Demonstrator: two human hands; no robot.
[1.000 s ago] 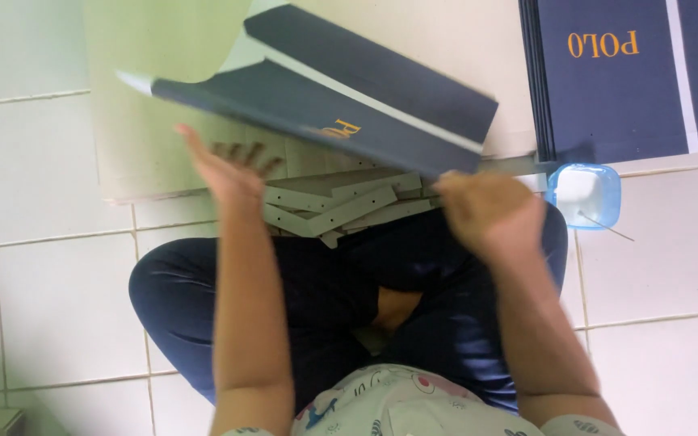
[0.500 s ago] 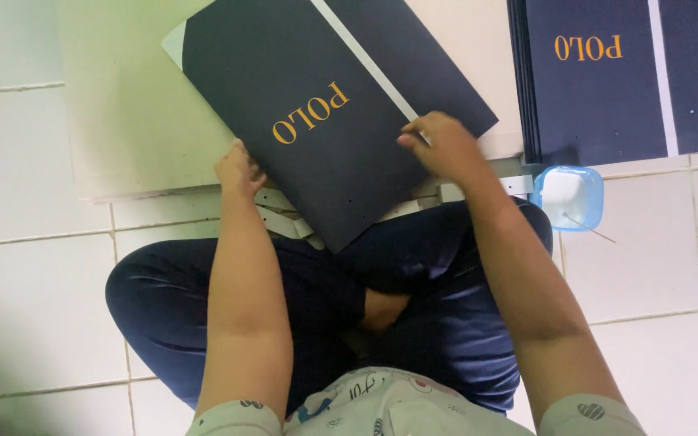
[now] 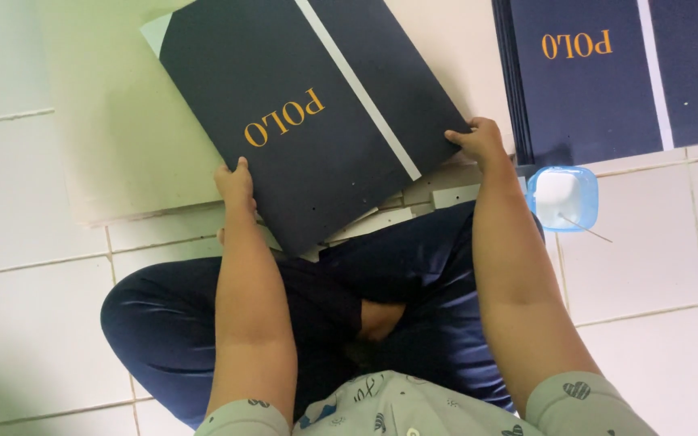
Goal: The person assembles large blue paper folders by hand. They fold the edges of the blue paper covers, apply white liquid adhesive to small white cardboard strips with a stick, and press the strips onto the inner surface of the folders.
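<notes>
You sit cross-legged on the white tile floor (image 3: 34, 323). Your left hand (image 3: 236, 184) grips the near left edge of a big dark blue card sheet (image 3: 300, 113) with a white stripe. Your right hand (image 3: 478, 141) pinches its right corner. The sheet lies tilted over pale folded cards (image 3: 414, 206) in front of your knees. A small blue tub (image 3: 562, 198) sits beside your right arm, below a stack of dark blue sheets (image 3: 607, 73).

A big dark blue card sheet (image 3: 300, 121) with a white stripe lies tilted on a pale board (image 3: 115, 121). The left hand (image 3: 236, 182) grips its near edge. The right hand (image 3: 478, 141) grips its right corner. A small blue tub (image 3: 563, 198) sits on the tile floor (image 3: 656, 282), just beside a stack of blue sheets (image 3: 599, 73).
</notes>
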